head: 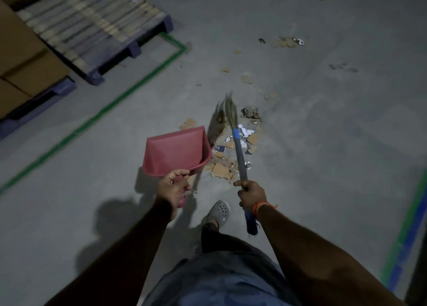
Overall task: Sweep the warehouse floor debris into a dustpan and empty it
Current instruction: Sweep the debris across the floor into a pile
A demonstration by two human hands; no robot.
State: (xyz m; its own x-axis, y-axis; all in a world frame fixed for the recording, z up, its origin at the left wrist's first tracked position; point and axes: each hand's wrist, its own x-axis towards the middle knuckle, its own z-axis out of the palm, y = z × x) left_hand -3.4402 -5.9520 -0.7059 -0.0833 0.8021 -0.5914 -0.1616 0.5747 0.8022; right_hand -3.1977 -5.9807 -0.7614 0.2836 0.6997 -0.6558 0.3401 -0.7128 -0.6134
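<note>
My left hand (173, 189) grips the handle of a red dustpan (176, 149), held above the floor with its mouth facing away from me. My right hand (251, 193) grips the grey and blue handle of a grass broom (238, 148). The bristles (230, 112) are blurred over the floor. A pile of debris (233, 157), cardboard scraps, paper and foil bits, lies between dustpan and broom, just right of the pan.
More scraps (286, 42) trail away up the grey concrete floor. A pallet (97, 30) and cardboard boxes (20, 58) stand at the upper left inside a green floor line (129, 93). Green and blue tape (406, 241) runs at the right. My grey shoe (218, 213) is below the pile.
</note>
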